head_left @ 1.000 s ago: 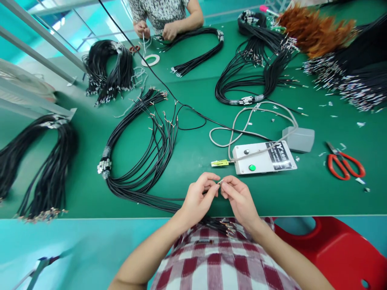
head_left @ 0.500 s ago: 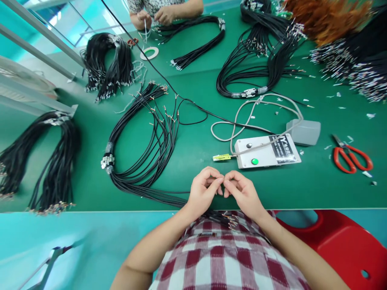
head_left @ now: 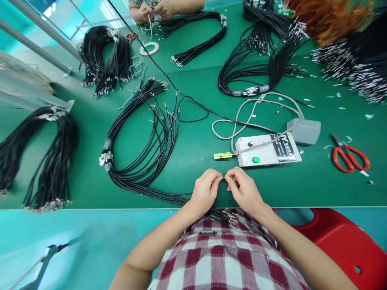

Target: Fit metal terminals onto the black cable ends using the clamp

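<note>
My left hand (head_left: 206, 189) and my right hand (head_left: 244, 188) meet at the table's front edge, fingertips almost touching. Both are closed in a pinch on a thin wire (head_left: 224, 177), of which only a tiny bit shows between them. A bundle of black cables (head_left: 145, 183) curves on the table and passes beneath my left wrist. Its stripped copper ends (head_left: 231, 218) lie against my checked shirt. White connectors (head_left: 106, 158) gather the bundle at its left bend. Just beyond my fingers lies a yellow-green connector (head_left: 223, 156) on the grey lead of a white tester box (head_left: 267, 151).
Red-handled scissors (head_left: 350, 157) and a grey block (head_left: 304, 131) lie to the right. More black cable bundles (head_left: 51, 149) sit left and at the back. A roll of tape (head_left: 149, 48) lies near a co-worker's hands (head_left: 154, 12). A red chair (head_left: 338, 245) stands at right.
My fingertips have drawn slightly apart, so a bit of wire now shows between them. The view has shifted slightly. The cables, tester box and scissors stay where they were.
</note>
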`<action>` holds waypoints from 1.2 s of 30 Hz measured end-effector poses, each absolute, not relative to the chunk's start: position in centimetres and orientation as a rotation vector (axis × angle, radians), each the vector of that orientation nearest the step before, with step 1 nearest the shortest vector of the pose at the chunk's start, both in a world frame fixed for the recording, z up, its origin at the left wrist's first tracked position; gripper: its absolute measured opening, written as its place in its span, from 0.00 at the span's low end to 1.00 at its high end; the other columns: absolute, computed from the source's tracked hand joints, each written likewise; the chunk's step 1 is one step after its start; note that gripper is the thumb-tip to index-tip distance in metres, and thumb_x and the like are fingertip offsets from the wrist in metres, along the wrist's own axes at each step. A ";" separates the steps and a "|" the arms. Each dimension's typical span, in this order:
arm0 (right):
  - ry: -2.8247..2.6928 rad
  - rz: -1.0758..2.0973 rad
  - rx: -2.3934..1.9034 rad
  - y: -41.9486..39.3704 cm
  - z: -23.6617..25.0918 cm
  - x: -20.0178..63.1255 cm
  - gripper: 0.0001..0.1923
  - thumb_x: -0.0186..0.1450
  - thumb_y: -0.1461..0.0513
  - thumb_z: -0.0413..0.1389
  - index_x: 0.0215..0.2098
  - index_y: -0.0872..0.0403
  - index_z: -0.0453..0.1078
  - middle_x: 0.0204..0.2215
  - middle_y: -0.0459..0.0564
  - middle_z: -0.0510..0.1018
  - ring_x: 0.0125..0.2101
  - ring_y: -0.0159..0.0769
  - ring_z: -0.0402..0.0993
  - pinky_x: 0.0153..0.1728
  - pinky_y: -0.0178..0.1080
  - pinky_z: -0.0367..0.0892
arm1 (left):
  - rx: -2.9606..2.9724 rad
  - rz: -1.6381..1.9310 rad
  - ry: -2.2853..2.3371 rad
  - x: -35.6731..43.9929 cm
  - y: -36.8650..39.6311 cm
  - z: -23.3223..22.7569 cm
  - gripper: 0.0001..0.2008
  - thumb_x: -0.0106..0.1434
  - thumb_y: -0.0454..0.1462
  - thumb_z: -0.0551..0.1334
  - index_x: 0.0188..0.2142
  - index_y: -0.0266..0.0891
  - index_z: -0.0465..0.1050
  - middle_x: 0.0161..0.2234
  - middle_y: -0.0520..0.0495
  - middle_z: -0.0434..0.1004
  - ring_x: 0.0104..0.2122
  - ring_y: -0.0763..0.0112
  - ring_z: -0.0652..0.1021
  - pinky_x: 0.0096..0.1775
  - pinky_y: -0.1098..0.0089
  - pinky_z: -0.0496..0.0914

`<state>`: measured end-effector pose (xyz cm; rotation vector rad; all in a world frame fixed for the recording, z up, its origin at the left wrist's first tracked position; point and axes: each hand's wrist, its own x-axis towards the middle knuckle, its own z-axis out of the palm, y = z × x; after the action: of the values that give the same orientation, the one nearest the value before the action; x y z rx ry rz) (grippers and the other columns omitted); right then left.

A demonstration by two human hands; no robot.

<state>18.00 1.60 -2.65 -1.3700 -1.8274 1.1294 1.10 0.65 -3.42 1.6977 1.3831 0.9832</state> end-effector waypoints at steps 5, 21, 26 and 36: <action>-1.980 0.951 -1.429 1.6 -2.0 18.5 0.07 0.74 0.60 0.49 0.40 0.51 0.67 0.35 0.47 0.76 0.30 0.32 0.75 0.32 0.36 0.66 | 1.657 1.030 1.402 0.8 0.8 -3.0 0.07 0.69 0.32 0.59 0.33 0.39 0.71 0.31 0.50 0.75 0.32 0.72 0.75 0.37 0.72 0.69; -2.562 -0.231 -1.225 7.5 2.5 18.6 0.05 0.70 0.63 0.56 0.37 0.54 0.74 0.39 0.49 0.82 0.42 0.42 0.69 0.41 0.44 0.52 | 1.570 1.046 1.416 -1.2 3.2 -1.9 0.07 0.69 0.35 0.58 0.33 0.39 0.72 0.30 0.49 0.75 0.31 0.72 0.75 0.34 0.72 0.69; -2.704 -0.158 -1.280 9.8 2.5 18.1 0.05 0.68 0.62 0.59 0.32 0.53 0.72 0.34 0.50 0.81 0.40 0.43 0.67 0.44 0.47 0.50 | 1.304 1.076 1.395 -1.7 4.6 -1.9 0.07 0.66 0.38 0.61 0.32 0.38 0.71 0.26 0.52 0.72 0.24 0.76 0.71 0.27 0.75 0.63; -2.802 -0.280 -1.121 10.8 1.7 18.0 0.13 0.67 0.71 0.51 0.28 0.52 0.71 0.25 0.46 0.76 0.35 0.38 0.68 0.57 0.49 0.49 | 1.263 1.071 1.425 -1.0 6.0 -2.4 0.08 0.65 0.39 0.61 0.30 0.38 0.69 0.24 0.54 0.70 0.21 0.78 0.67 0.24 0.75 0.58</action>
<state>17.98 10.85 1.66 -1.1209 -2.8021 -0.2805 -1.04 6.04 -2.38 1.2628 1.4254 1.0710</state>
